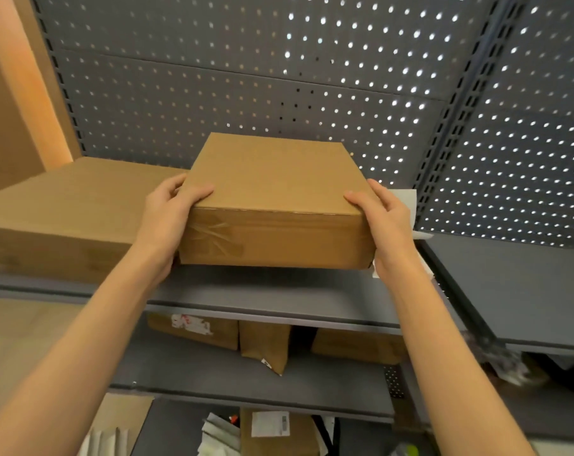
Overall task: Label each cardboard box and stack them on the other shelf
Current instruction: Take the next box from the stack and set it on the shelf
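Observation:
A plain brown cardboard box (272,199) sits at the front of the upper grey shelf (279,294), its front edge slightly over the shelf lip. Clear tape marks its front face at the left. My left hand (167,212) grips its left side, thumb on the top. My right hand (384,215) grips its right side the same way. No label shows on the faces I see. A larger cardboard box (71,212) stands on the same shelf, just left of the held one.
A white paper (410,199) lies behind my right hand. Several cardboard boxes (272,343) stand on the lower shelf, more boxes and papers (272,426) below. A second grey shelf (516,291) adjoins at the right. Perforated grey panel (246,87) backs the shelves.

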The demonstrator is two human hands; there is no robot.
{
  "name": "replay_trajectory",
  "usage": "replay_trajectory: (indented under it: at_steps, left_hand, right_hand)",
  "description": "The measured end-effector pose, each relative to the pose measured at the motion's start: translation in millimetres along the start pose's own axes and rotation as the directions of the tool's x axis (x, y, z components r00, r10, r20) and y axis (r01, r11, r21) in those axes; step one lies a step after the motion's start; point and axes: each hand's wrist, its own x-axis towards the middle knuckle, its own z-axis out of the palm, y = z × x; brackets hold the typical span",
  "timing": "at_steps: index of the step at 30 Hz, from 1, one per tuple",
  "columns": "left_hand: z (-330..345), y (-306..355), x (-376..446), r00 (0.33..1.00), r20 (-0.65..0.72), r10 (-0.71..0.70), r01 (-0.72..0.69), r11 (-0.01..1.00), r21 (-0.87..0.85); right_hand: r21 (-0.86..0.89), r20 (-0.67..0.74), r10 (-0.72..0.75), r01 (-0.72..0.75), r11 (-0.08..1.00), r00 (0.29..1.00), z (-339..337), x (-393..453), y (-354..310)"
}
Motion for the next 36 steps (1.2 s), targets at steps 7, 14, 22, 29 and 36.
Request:
replay_trajectory:
  at_steps: [7, 14, 22, 29, 36]
  left_hand:
    - [17.1, -31.4, -7.8, 0.996, 0.025, -0.080, 0.078, 0.995, 0.068]
    - [21.8, -44.2, -3.4, 0.993, 0.033, -0.109, 0.104, 0.986, 0.127]
    - [20.6, -46.8, -2.4, 0.993, 0.061, -0.105, 0.093, 0.980, 0.178]
    - [17.6, -40.8, -2.5, 0.988, 0.106, -0.113, 0.085, 0.967, 0.240]
    - [13.2, -25.0, -0.7, 0.982, 0.175, 0.072, -0.150, 0.861, 0.486]
  right_hand:
    - [-0.022, 0.014, 0.059, -0.058, 0.998, 0.998, -18.9, 1.2, 35.6]
    - [-0.024, -0.004, 0.092, -0.092, 0.995, 0.996, -19.6, 4.8, 55.4]
    - [-0.028, -0.024, 0.082, -0.082, 0.996, 0.996, -16.5, 5.2, 63.9]
    - [-0.042, -0.023, 0.092, -0.093, 0.995, 0.996, -16.9, 5.9, 63.9]
    - [-0.157, -0.021, 0.055, -0.058, 0.986, 0.998, -18.5, 4.4, 57.8]
